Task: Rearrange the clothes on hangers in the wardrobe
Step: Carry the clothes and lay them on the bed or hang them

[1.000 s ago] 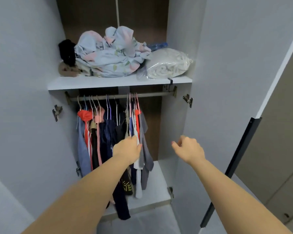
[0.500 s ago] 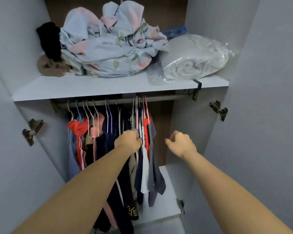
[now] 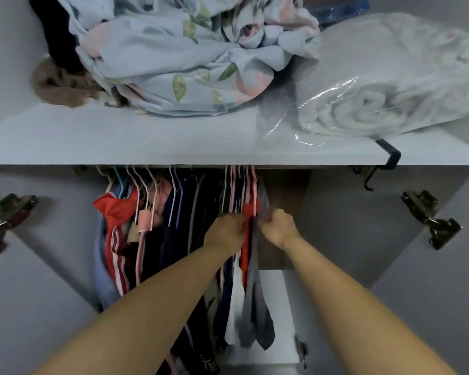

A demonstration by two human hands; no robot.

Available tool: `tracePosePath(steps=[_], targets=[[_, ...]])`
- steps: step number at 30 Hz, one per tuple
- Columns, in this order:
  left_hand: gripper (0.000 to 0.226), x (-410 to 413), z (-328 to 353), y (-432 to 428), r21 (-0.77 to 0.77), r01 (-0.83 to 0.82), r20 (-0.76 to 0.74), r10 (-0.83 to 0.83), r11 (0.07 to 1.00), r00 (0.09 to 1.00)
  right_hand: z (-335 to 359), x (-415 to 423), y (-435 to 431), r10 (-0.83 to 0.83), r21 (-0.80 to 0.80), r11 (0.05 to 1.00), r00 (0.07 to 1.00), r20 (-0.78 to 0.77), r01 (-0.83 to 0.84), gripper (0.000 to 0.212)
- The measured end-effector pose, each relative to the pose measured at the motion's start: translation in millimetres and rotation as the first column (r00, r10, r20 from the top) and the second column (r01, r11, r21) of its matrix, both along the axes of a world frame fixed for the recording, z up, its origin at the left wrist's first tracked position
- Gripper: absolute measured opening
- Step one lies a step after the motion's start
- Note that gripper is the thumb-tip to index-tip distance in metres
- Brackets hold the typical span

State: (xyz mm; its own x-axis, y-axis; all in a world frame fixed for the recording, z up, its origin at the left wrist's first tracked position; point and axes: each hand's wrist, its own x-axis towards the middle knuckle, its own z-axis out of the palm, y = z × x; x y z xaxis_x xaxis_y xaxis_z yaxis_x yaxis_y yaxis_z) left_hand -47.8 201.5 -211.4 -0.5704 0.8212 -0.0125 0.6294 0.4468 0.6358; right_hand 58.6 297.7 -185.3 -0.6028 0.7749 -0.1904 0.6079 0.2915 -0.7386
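Several garments hang on thin hangers (image 3: 238,185) under the wardrobe shelf. A red and white striped top (image 3: 114,228) hangs at the left, dark navy clothes (image 3: 179,239) in the middle. At the right end hang a red garment (image 3: 245,255), a white one (image 3: 234,301) and a grey one (image 3: 257,315). My left hand (image 3: 226,231) grips the clothes just left of the red garment, near the hanger necks. My right hand (image 3: 275,226) pinches the grey garment at the row's right end. The rail is hidden behind the shelf edge.
The white shelf (image 3: 173,147) carries a crumpled floral bedsheet (image 3: 190,55), a dark item and a brown item (image 3: 60,85) at left, and a bagged rolled blanket (image 3: 385,85) at right. A black hook (image 3: 387,161) clips the shelf edge. Door hinges (image 3: 431,217) flank the opening. The wardrobe floor (image 3: 274,299) shows below.
The view has moved closer and tilted up. Both hands reached further in; my right hand went from empty air to the grey garment, and my left hand shifted right to the hangers beside it.
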Motion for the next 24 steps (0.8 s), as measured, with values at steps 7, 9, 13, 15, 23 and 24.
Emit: tracePosePath(steps=[7, 9, 13, 15, 23, 24], targets=[[0.043, -22.7, -21.0, 53.7, -0.086, -0.245, 0.132, 0.255, 0.966, 0.958, -24.8, -33.4, 33.5, -0.049, -0.235, 0.972, 0.988, -0.146, 0.014, 0.018], [0.051, -28.3, -27.2, 57.8, -0.106, -0.248, 0.123, 0.261, 0.963, 0.958, -29.2, -38.2, 43.3, -0.07, -0.28, 0.96, 0.981, -0.181, 0.017, 0.018], [0.05, -23.5, -23.7, 55.9, -0.068, -0.262, -0.022, 0.261, 0.963, 0.965, -30.1, -43.4, 52.4, -0.108, -0.352, 0.936, 0.966, -0.234, 0.019, 0.021], [0.047, -14.8, -17.9, 58.2, 0.015, -0.287, -0.074, 0.287, 0.958, 0.955, -30.3, -46.2, 54.4, -0.097, -0.344, 0.939, 0.962, -0.255, 0.004, 0.015], [0.029, 4.7, 3.1, 82.7, -0.259, -0.28, -0.211, 0.228, 0.924, 0.95, -41.6, -49.3, 67.5, -0.106, -0.355, 0.935, 0.959, -0.262, 0.007, 0.025], [0.031, 4.8, 4.2, 86.0, -0.304, -0.262, -0.202, 0.207, 0.916, 0.957, -44.1, -48.0, 70.5, -0.111, -0.35, 0.937, 0.958, -0.266, 0.011, 0.029]])
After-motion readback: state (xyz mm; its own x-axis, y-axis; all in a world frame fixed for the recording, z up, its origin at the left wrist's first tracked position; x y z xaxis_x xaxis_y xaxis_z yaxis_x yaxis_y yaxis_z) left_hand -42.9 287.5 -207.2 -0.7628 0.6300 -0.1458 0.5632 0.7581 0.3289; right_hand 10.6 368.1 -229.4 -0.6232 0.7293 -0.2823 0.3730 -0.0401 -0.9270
